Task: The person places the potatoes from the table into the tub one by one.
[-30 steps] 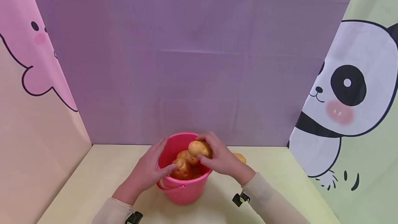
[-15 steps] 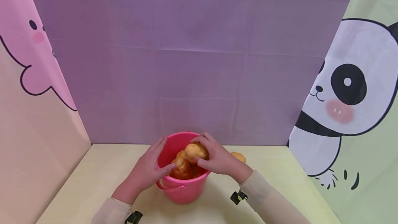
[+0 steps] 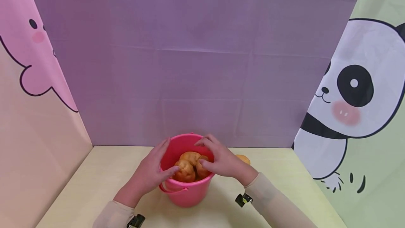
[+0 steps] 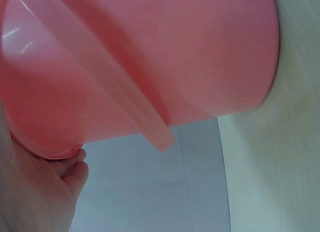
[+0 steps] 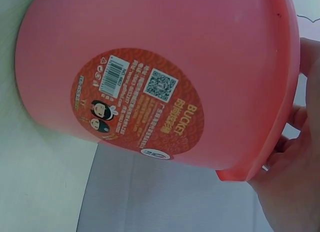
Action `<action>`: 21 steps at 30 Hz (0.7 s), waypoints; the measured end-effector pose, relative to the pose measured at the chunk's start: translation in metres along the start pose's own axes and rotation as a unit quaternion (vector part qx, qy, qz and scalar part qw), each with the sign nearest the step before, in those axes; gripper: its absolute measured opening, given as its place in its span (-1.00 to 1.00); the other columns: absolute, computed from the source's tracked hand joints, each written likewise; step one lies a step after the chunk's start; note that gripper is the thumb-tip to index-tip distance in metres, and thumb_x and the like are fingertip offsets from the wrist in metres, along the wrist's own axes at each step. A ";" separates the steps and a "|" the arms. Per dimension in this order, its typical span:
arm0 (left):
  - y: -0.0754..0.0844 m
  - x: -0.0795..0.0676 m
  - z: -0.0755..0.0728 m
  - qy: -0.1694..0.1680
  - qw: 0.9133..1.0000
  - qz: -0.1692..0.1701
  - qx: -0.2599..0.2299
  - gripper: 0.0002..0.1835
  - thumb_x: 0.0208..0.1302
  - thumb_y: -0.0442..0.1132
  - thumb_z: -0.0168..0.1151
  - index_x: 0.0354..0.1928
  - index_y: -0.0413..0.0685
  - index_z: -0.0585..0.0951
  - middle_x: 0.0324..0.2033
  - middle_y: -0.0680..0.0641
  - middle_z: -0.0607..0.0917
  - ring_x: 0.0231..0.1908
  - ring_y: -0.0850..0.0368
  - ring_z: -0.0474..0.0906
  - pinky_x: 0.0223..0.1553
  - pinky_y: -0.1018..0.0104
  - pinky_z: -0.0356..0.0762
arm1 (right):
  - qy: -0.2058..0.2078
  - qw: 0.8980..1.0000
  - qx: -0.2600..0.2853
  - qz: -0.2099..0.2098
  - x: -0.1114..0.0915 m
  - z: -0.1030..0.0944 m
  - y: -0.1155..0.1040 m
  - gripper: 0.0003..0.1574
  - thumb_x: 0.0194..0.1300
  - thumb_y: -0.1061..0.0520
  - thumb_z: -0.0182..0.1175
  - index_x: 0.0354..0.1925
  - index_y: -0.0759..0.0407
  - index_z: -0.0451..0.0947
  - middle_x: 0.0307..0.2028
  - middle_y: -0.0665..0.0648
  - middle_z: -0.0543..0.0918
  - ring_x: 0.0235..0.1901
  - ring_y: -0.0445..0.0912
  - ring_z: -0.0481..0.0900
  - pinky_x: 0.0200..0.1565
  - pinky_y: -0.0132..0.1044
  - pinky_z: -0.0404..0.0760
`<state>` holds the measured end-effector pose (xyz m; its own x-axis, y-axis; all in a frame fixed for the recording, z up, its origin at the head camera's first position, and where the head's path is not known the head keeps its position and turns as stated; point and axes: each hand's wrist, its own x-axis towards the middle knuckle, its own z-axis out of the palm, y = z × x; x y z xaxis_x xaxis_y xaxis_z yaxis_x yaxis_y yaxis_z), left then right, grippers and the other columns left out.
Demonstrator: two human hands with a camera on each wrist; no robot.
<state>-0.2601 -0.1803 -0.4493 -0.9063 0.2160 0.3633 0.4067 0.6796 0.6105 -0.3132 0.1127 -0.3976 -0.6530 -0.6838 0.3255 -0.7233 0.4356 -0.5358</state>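
In the head view a pink bucket (image 3: 187, 194) stands upright on the table with potatoes inside. One potato (image 3: 184, 172) lies at the front left, another potato (image 3: 190, 157) behind it, and a third potato (image 3: 202, 170) at the right, partly covered by my right thumb. My left hand (image 3: 153, 168) holds the bucket's left rim, thumb over the inside; the left wrist view shows its fingertips (image 4: 76, 167) by the rim's outside. Over the right rim, my right hand (image 3: 223, 159) has its fingers spread and loosely bent, with nothing gripped.
Behind my right wrist another potato (image 3: 243, 159) lies on the pale table (image 3: 269, 182). A purple backdrop (image 3: 202, 62) rises at the table's back edge. Printed side panels stand left and right, one with a panda (image 3: 376, 52). The bucket's handle (image 4: 105, 77) hangs down its side.
The potato that my right hand held has gone down into the bucket and been let go. The right fingers have opened above it. My left hand has stayed on the rim.
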 end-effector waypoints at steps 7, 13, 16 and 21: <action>0.000 0.001 0.001 0.002 1.000 0.002 0.003 0.20 0.30 0.22 0.56 0.78 -0.08 0.14 0.69 -0.25 0.24 0.60 -0.40 0.23 0.15 -0.31 0.75 | 0.034 0.999 0.009 -0.016 -0.003 -0.005 0.006 -0.52 0.42 0.20 0.35 0.27 0.04 0.61 0.24 0.04 0.55 0.29 0.05 0.57 0.24 -0.01 0.74; 0.001 0.001 0.000 -0.001 1.000 -0.002 0.004 0.20 0.28 0.17 0.59 0.78 -0.10 0.14 0.70 -0.26 0.23 0.61 -0.40 0.22 0.15 -0.31 0.75 | 0.092 0.995 0.018 -0.022 -0.011 -0.015 0.020 -0.61 0.49 0.21 0.38 0.22 0.17 0.63 0.17 0.22 0.61 0.18 0.13 0.61 0.19 0.11 0.74; 0.002 0.001 -0.001 -0.003 1.000 -0.004 0.004 0.22 0.27 0.17 0.60 0.78 -0.10 0.12 0.70 -0.26 0.22 0.61 -0.41 0.21 0.14 -0.31 0.76 | 0.110 0.994 0.009 -0.003 -0.017 -0.019 0.032 -0.61 0.49 0.21 0.39 0.24 0.13 0.63 0.17 0.10 0.61 0.19 0.02 0.59 0.19 0.11 0.73; 0.002 0.001 -0.001 -0.004 1.000 -0.006 0.006 0.22 0.27 0.17 0.60 0.78 -0.10 0.12 0.70 -0.26 0.22 0.61 -0.41 0.21 0.14 -0.32 0.75 | 0.128 0.992 0.001 0.016 -0.027 -0.028 0.052 -0.62 0.50 0.26 0.34 0.22 0.09 0.63 0.18 0.06 0.62 0.19 0.03 0.59 0.19 0.19 0.72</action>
<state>-0.2602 -0.1791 -0.4472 -0.9118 0.2139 0.3505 0.3949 0.6908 0.6057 -0.3397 0.1697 -0.4128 -0.7121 -0.4977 0.4951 -0.7003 0.4532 -0.5516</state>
